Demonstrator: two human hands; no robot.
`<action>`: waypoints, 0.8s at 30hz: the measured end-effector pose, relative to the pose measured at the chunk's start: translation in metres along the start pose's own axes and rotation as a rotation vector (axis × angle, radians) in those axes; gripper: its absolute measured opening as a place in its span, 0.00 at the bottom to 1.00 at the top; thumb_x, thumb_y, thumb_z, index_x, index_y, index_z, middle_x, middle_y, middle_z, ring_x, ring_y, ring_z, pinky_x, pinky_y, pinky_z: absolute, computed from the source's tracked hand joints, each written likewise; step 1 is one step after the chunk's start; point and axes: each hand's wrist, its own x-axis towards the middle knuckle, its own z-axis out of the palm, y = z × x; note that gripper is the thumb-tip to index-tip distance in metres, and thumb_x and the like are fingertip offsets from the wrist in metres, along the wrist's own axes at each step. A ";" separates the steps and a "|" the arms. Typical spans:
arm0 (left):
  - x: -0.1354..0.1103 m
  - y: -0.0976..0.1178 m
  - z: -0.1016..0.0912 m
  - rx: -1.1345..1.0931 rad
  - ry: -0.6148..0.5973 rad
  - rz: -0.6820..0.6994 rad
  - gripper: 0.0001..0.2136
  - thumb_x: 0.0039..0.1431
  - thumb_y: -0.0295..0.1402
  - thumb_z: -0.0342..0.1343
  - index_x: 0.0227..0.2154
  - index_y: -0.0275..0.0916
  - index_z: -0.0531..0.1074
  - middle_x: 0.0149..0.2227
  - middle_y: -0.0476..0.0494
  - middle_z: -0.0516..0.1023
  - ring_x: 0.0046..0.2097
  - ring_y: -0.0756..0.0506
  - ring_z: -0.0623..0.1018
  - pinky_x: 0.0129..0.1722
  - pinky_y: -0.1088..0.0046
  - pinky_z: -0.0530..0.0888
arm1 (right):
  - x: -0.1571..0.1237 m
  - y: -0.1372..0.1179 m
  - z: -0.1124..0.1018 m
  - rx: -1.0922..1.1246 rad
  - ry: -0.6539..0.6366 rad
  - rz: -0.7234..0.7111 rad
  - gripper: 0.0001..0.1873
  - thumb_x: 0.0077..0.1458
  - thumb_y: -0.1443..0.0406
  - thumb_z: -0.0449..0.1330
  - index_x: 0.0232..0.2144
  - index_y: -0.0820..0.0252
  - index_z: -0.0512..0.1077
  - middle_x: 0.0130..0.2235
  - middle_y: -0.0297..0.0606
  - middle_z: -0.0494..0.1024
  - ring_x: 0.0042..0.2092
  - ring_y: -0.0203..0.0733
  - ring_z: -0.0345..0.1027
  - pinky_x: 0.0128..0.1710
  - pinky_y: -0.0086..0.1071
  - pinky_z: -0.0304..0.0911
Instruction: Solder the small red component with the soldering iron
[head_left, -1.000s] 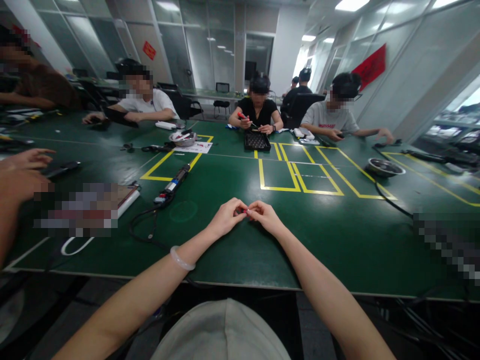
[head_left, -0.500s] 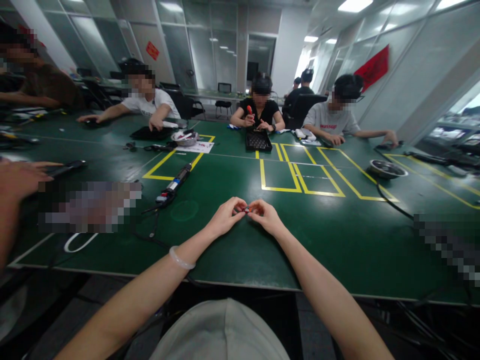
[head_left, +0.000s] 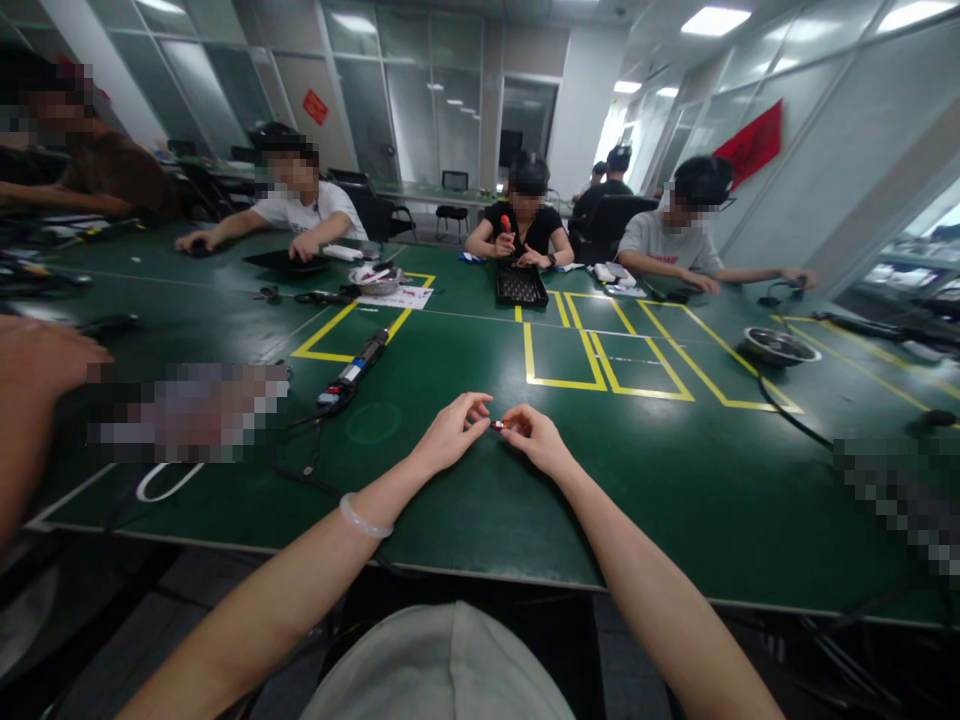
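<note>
Just above the green table, my right hand pinches a small red-and-white piece between thumb and fingertips. Its kind is too small to make out. My left hand is close beside it on the left, its thumb and fingers curved and parted with nothing visible between them. The left thumb tip comes near the piece; whether it touches I cannot tell. A pale bracelet circles my left wrist.
A dark cylindrical device with a cable lies left of my hands. Yellow tape marks rectangles ahead. A round metal bowl sits at right. Across the table, a person handles a red tool over a black tray. A neighbour's hand reaches in at left.
My left fingers have come off the small piece and spread apart, while my right hand keeps it. The view has shifted slightly, and the neighbour's hand at left has moved.
</note>
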 end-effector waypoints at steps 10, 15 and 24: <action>0.000 -0.006 -0.010 0.024 0.030 -0.014 0.18 0.60 0.36 0.51 0.53 0.40 0.65 0.46 0.42 0.72 0.44 0.47 0.74 0.45 0.68 0.72 | 0.001 0.004 0.001 0.028 -0.011 0.014 0.11 0.51 0.60 0.61 0.36 0.59 0.69 0.25 0.28 0.68 0.25 0.34 0.60 0.27 0.28 0.55; -0.001 -0.013 -0.041 0.168 0.068 -0.036 0.21 0.61 0.38 0.50 0.56 0.41 0.63 0.50 0.41 0.71 0.49 0.45 0.73 0.51 0.64 0.70 | 0.001 0.004 0.001 0.010 -0.015 0.021 0.12 0.51 0.59 0.62 0.36 0.59 0.69 0.25 0.29 0.68 0.26 0.34 0.60 0.27 0.28 0.56; -0.016 -0.091 -0.153 0.889 0.113 -0.464 0.33 0.53 0.48 0.54 0.59 0.36 0.60 0.60 0.27 0.63 0.56 0.28 0.67 0.52 0.51 0.66 | 0.000 0.004 0.001 -0.020 -0.034 0.034 0.12 0.51 0.59 0.61 0.36 0.59 0.69 0.26 0.29 0.69 0.26 0.34 0.61 0.27 0.28 0.56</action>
